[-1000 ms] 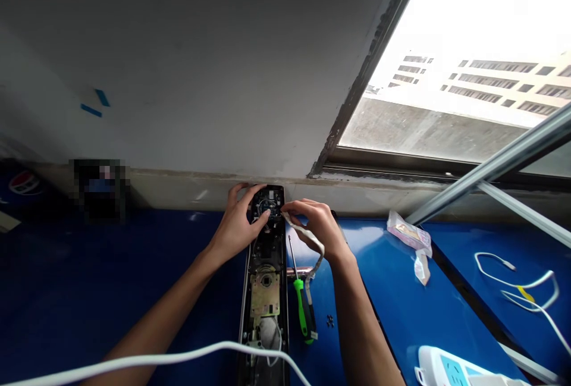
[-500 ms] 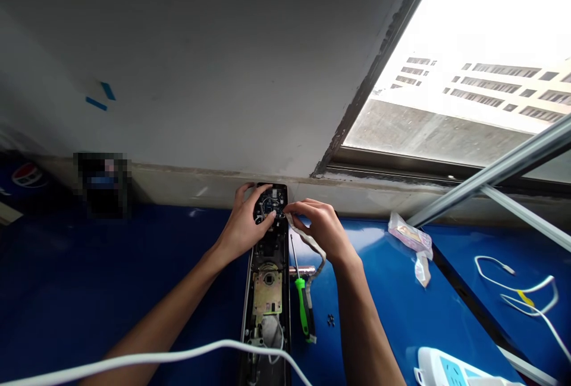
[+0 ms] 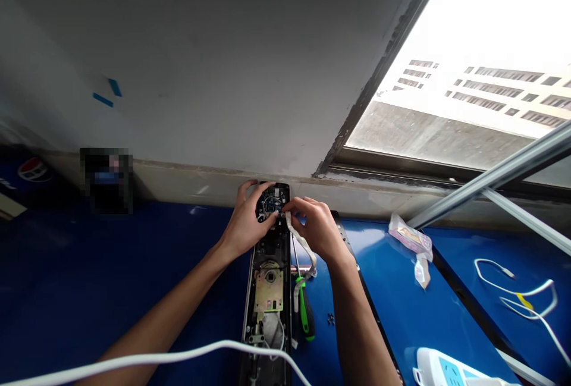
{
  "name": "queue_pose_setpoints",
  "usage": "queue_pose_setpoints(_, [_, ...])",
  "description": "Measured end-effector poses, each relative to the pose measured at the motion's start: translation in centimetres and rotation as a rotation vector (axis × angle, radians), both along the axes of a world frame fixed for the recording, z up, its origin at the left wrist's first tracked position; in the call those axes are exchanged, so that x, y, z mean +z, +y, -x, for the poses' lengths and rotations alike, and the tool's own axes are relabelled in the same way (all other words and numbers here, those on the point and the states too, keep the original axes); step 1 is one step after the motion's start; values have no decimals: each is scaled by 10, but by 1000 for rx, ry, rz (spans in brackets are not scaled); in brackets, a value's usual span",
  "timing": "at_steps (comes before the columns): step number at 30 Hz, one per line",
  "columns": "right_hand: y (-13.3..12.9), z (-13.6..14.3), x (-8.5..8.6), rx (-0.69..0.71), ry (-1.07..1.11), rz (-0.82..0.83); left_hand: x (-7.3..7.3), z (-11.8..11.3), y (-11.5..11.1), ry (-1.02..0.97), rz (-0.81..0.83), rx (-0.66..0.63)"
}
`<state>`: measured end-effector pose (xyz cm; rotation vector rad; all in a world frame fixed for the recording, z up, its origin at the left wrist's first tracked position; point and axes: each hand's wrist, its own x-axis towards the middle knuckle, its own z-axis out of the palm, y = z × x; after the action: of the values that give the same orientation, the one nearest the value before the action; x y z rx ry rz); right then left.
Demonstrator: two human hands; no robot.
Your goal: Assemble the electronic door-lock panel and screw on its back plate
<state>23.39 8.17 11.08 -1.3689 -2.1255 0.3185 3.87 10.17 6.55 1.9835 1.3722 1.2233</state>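
A long black door lock housing (image 3: pixel 271 243) lies with its open back up, a circuit board (image 3: pixel 273 203) at its far end and a brass-coloured metal plate (image 3: pixel 269 291) midway. My left hand (image 3: pixel 247 219) grips the far left edge of the housing, fingers curled over the rim and thumb on the board. Close by, my right hand (image 3: pixel 316 222) pinches a whitish tape-wrapped cable (image 3: pixel 305 247) at the board's right side; the fingertips and cable end are partly hidden. A green-and-black screwdriver (image 3: pixel 306 314) lies just right of the housing, partly under the cable.
Several small black screws (image 3: pixel 331 319) lie near my right forearm. Beyond it is a dark panel edge (image 3: pixel 373 306). Farther right are a plastic packet (image 3: pixel 410 236), a white cord (image 3: pixel 530 306) and a power strip (image 3: pixel 450 368). A white cable (image 3: pixel 187 352) crosses the foreground.
The cable in my right hand has shifted left, and its loose end now lies across the screwdriver. My right forearm moved slightly left, showing the dark panel edge. My left hand keeps its grip.
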Motion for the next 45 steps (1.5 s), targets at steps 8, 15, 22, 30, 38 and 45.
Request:
queue_pose_setpoints(8, [9, -5, -10, 10, 59, -8, 2, 0, -1, -18, -24, -12])
queue_pose_setpoints(15, [8, 1, -11, -19, 77, -13, 2, 0, 0, -26, -31, -15])
queue_pose_setpoints(22, [9, 0, -14, -16, 135, 9, 2, 0, -1, -36, -17, -26])
queue_pose_setpoints(30, [4, -5, -9, 44, 172, 63, 6, 4, -3, 57, 33, -45])
queue_pose_setpoints(38, [-5, -31, 11, 84, 193, 150, 41, -2, -31, 276, -320, -239])
queue_pose_setpoints(45, [-21, -92, -3, -238, 88, 424, 53, -15, -51, 401, -263, -669])
